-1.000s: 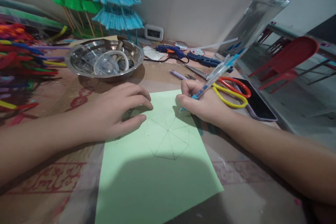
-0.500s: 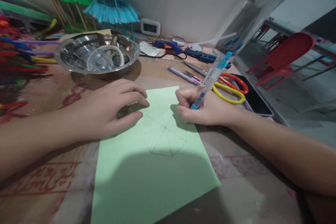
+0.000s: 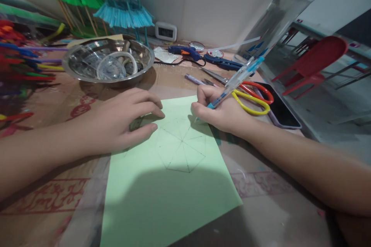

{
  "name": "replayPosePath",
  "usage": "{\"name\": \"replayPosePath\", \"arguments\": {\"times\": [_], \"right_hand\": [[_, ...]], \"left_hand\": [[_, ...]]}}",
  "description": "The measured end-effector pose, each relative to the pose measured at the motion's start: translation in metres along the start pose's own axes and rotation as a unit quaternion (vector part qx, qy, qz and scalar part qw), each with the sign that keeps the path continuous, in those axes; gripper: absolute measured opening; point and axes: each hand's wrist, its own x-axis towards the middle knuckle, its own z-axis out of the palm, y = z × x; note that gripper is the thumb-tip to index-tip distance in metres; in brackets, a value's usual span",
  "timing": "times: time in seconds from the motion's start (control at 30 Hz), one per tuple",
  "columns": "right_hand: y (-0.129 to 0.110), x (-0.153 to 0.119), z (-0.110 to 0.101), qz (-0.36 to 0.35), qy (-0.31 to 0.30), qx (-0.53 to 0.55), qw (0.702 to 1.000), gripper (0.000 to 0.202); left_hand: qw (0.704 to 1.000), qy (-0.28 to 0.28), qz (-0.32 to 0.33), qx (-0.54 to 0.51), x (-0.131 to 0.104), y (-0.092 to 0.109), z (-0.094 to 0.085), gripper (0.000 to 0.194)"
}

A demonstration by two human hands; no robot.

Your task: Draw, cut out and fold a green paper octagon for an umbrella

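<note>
A light green sheet of paper point(image 3: 174, 197) lies on the table, with a thin-lined polygon and lines crossing at its centre drawn on it. My left hand point(image 3: 130, 119) rests on the paper's upper left edge, fingers apart and holding nothing. At the upper right of the sheet, my right hand point(image 3: 220, 110) is closed around a clear pen with blue parts point(image 3: 236, 79). The pen leans to the upper right, and its tip is near the drawing's upper right side.
Behind the hands are a metal bowl point(image 3: 108, 79), a small clock point(image 3: 165, 31), a blue glue gun point(image 3: 185, 51) and a tall clear bottle point(image 3: 266, 27). Scissors with red and yellow handles point(image 3: 251, 102) and a phone point(image 3: 285, 112) lie right of my right hand.
My right hand has turned and shifted slightly, and the pen leans lower to the right. More of the drawing's right side shows. My left hand stays in place.
</note>
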Motion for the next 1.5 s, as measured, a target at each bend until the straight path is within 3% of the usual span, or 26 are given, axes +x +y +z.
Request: {"name": "replayPosePath", "arguments": {"times": [0.33, 1.3, 1.5], "right_hand": [[0.0051, -0.0014, 0.0038, -0.028, -0.009, -0.007, 1.000, 0.026], [0.0015, -0.0026, 0.0049, -0.001, -0.024, -0.015, 1.000, 0.028], [0.0030, 0.0009, 0.0033, 0.003, -0.002, 0.034, 0.999, 0.023]], "left_hand": [[1.000, 0.005, 0.014, 0.009, -0.0015, -0.0009, 0.0006, 0.025], [1.000, 0.012, 0.015, 0.008, -0.0008, -0.0014, 0.0016, 0.026], [1.000, 0.011, 0.021, 0.016, -0.0005, -0.0009, 0.0010, 0.025]]}}
